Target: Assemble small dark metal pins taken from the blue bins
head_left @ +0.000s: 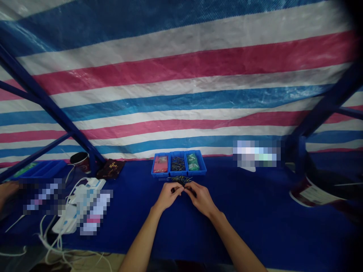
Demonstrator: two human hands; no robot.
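My left hand [169,195] and my right hand [200,197] meet fingertip to fingertip over the blue table, both pinched closed. Whatever sits between the fingers is too small to make out. Just beyond them lies a loose pile of thin dark screws or nails [180,179]. Behind that pile three blue bins stand side by side. The left bin [154,172] has a pink packet [160,164] in it. More of the dark, thin pieces [177,164] fill the middle bin. In the right bin are green packets with pale pieces [193,162].
White power strips [65,219] with tangled cables [58,243] lie at the left, near a brown pouch [110,169] and a dark cup [80,162]. Another person's hand [8,192] shows at the far left edge. A large dark tub [314,190] stands right. Blue frame bars [53,109] slope at both sides.
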